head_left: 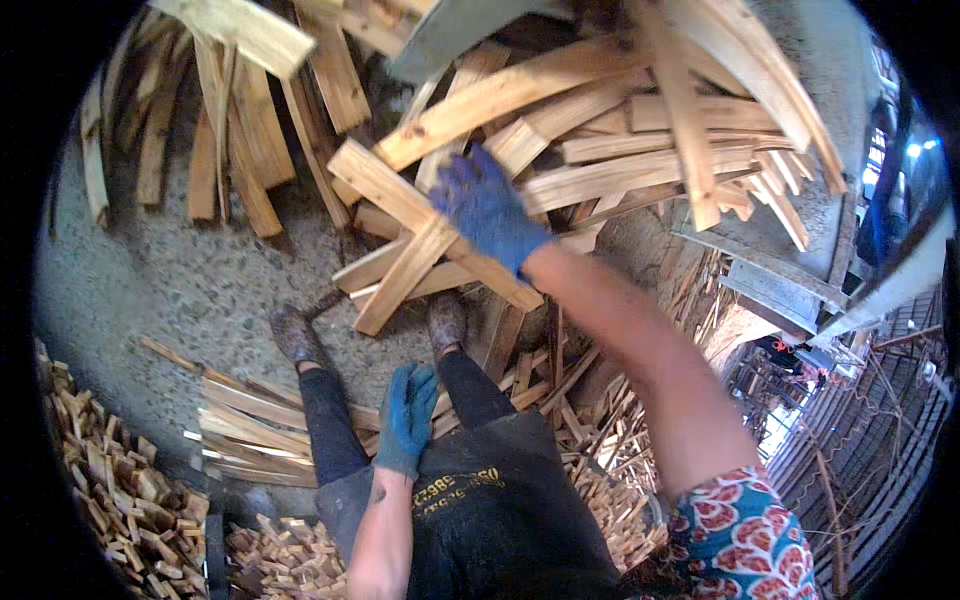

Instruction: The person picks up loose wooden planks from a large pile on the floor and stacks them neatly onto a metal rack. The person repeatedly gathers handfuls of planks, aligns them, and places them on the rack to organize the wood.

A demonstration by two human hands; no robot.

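Observation:
My right hand, in a blue glove, reaches over a loose heap of wooden slats. Its fingers are apart and touch the wood; the palm is turned down and hidden. Beside and partly beneath it lies a slanting slat, crossed by a shorter slat. A long knotty slat lies just beyond the fingertips. In front of my dark apron, my left hand is raised in a teal glove. Its fingers are stretched out close together, and nothing shows in it.
More slats stand at the far left. A stack of thin strips lies left of my legs. Piles of short wood pieces fill the lower left. On the right are a metal machine edge and a wire mesh.

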